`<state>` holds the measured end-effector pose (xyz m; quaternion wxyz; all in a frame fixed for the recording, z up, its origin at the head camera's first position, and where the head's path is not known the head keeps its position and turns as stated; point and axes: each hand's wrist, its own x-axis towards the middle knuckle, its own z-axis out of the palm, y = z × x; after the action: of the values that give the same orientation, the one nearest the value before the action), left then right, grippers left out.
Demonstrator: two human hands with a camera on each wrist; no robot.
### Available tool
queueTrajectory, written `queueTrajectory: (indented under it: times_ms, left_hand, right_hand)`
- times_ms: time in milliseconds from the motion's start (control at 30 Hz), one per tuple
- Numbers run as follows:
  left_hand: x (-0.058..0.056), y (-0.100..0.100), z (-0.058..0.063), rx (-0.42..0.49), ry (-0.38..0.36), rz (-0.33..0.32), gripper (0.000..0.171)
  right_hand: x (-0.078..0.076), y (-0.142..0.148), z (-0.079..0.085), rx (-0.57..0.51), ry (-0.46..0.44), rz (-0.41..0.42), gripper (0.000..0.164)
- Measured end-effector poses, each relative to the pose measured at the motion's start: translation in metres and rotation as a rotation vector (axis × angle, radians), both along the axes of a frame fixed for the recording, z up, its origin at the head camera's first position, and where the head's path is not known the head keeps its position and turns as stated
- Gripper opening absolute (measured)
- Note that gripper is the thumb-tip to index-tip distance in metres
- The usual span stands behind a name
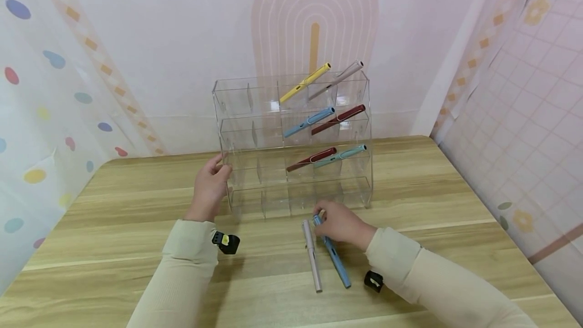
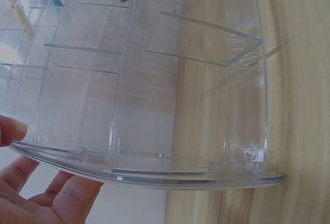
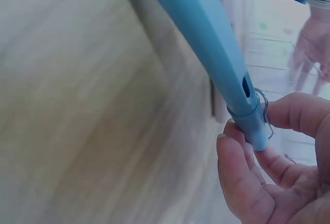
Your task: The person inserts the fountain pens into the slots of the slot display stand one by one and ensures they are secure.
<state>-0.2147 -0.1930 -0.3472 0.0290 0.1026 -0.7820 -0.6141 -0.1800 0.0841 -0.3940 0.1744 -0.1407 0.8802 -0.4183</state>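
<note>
A clear acrylic pen rack (image 1: 241, 166) with tiers of small compartments stands upright on the table. My left hand (image 1: 210, 186) grips its left side wall, thumb on one face and fingers on the other, as the left wrist view shows at the rack's edge (image 2: 196, 180). In front of the rack, my right hand (image 1: 341, 224) pinches a blue fountain pen (image 1: 338, 262) by its clip end, between thumb and fingertips (image 3: 234, 167). The pen's other end points toward me. Just left of it lies a pale lilac-grey pen (image 1: 313, 262), roughly parallel.
Several pens lean in the rack's right-hand compartments: a yellow pen (image 1: 305, 83) and a grey pen (image 1: 337, 80) on top, a light blue pen (image 1: 309, 122) and a dark red pen (image 1: 339, 119) below, then another dark red pen (image 1: 311, 159) and a teal pen (image 1: 340, 156). A patterned curtain (image 1: 205, 24) hangs behind.
</note>
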Motion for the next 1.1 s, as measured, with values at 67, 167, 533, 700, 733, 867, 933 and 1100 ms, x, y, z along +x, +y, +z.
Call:
queueTrajectory:
  times_ms: [67,167,533,700,733,867,933,1100]
  left_hand:
    - [0.000,0.000,0.000,0.007,0.000,0.000,0.053]
    - [0.000,0.000,0.000,0.008,-0.003,-0.001,0.053]
    - [0.000,-0.001,0.000,0.003,0.004,0.003,0.052]
    - [-0.001,0.000,-0.001,0.005,0.010,0.006,0.052]
    - [0.000,0.000,-0.001,0.007,0.009,0.004,0.052]
    - [0.000,0.001,0.000,-0.004,0.008,0.002,0.052]
    - [0.000,0.000,-0.001,-0.012,0.006,0.005,0.052]
    - [-0.001,0.000,-0.001,-0.022,0.005,0.016,0.051]
  right_hand:
    - [0.000,0.003,0.002,-0.031,-0.010,-0.004,0.031]
    - [-0.001,0.007,0.006,-0.077,-0.024,-0.039,0.030]
    - [-0.005,0.020,0.028,-0.237,-0.010,-0.195,0.027]
    - [-0.004,0.026,0.036,-0.350,-0.002,-0.242,0.030]
    - [-0.004,0.027,0.038,-0.365,-0.002,-0.254,0.030]
    - [-0.003,0.030,0.043,-0.414,0.006,-0.292,0.029]
    - [-0.002,0.031,0.045,-0.435,0.011,-0.319,0.029]
    - [0.000,0.032,0.052,-0.513,0.024,-0.395,0.030]
